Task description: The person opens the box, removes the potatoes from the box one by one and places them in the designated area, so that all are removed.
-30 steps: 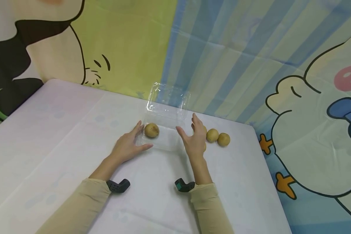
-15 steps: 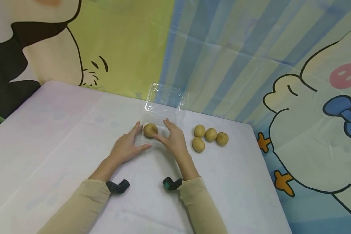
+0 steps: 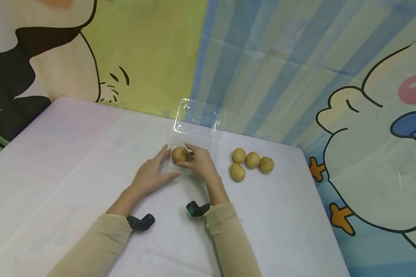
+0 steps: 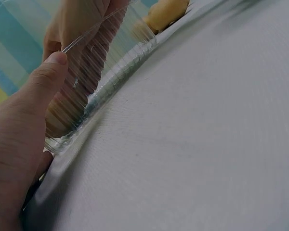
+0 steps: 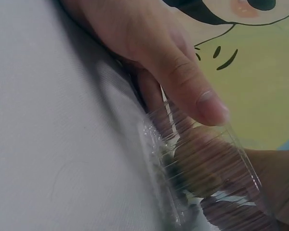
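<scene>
A clear plastic clamshell container (image 3: 170, 167) stands on the table with its lid (image 3: 199, 117) raised at the back. One potato (image 3: 179, 154) lies at the container's left end. My left hand (image 3: 151, 173) holds that end, fingers around the left side; its thumb (image 5: 209, 106) rests on the front rim. Reaching into the container, my right hand (image 3: 200, 161) grips the potato from the right, thumb in front and fingers behind. Through the ribbed wall the same potato (image 4: 65, 113) appears blurred, so the exact finger contact is partly hidden.
To the right of the container several potatoes (image 3: 252, 160) sit close together on the white-covered table (image 3: 280, 215). Behind the table hangs a printed cloth backdrop (image 3: 263, 77). A dark wrist-worn camera (image 3: 141, 222) sits on each wrist.
My right hand has moved left from beside the loose potatoes into the container and taken hold of the potato there. My left hand has stayed at the container's left end.
</scene>
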Tool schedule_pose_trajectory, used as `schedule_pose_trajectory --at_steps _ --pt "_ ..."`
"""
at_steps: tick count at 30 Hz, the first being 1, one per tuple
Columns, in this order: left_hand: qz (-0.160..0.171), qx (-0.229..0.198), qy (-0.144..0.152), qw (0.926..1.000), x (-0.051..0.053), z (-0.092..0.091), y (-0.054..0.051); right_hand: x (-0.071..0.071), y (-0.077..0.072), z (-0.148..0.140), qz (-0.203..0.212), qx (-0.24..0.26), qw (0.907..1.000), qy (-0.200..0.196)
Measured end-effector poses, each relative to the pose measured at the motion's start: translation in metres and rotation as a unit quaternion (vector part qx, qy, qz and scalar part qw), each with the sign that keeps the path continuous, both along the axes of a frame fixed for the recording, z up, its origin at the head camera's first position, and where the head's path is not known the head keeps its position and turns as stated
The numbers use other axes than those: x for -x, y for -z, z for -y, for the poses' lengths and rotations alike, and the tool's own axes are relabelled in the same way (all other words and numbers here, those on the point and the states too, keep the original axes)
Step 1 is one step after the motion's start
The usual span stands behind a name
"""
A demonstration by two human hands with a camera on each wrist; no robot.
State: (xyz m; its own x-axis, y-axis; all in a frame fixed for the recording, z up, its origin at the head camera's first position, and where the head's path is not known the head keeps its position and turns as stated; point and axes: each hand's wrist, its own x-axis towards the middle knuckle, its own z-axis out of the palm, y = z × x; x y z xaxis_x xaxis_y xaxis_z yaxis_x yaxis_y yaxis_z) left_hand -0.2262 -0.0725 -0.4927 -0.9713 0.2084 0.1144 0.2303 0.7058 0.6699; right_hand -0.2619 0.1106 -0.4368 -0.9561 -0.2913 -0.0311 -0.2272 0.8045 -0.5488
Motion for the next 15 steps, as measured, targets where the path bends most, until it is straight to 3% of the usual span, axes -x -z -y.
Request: schedule_pose_trajectory --at_steps 15 --pt "-0.001 -0.01 -0.003 0.9999 -0.0006 -0.0017 -0.0002 0.0039 -0.0001 0.0039 -0.002 0.002 0.9998 -0.02"
